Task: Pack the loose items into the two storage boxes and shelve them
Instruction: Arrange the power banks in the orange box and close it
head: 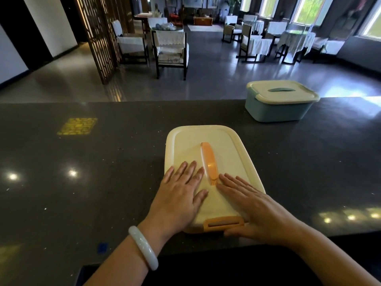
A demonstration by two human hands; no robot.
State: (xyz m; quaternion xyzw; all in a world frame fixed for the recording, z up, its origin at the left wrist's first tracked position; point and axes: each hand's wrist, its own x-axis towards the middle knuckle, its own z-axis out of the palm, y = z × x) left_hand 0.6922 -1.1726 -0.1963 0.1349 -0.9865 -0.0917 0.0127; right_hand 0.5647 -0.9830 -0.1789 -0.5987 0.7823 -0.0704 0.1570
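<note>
Pressing flat with straight fingers, left hand (179, 195) and right hand (253, 207) are resting on lidded cream box (226, 162); lidded blue box (280, 104) is sitting well apart on dark counter (82, 182).

Both hands lie flat, palms down, fingers straight and slightly spread. The left hand (181, 195) points forward, a pale bangle on its wrist. The right hand (255, 207) angles inward, its thumb seemingly hooked low, slightly blurred.

Beyond the dark counter (61, 162), white-covered chairs (171, 48) stand on glossy grey floor (206, 75) beside bright windows (309, 9).
</note>
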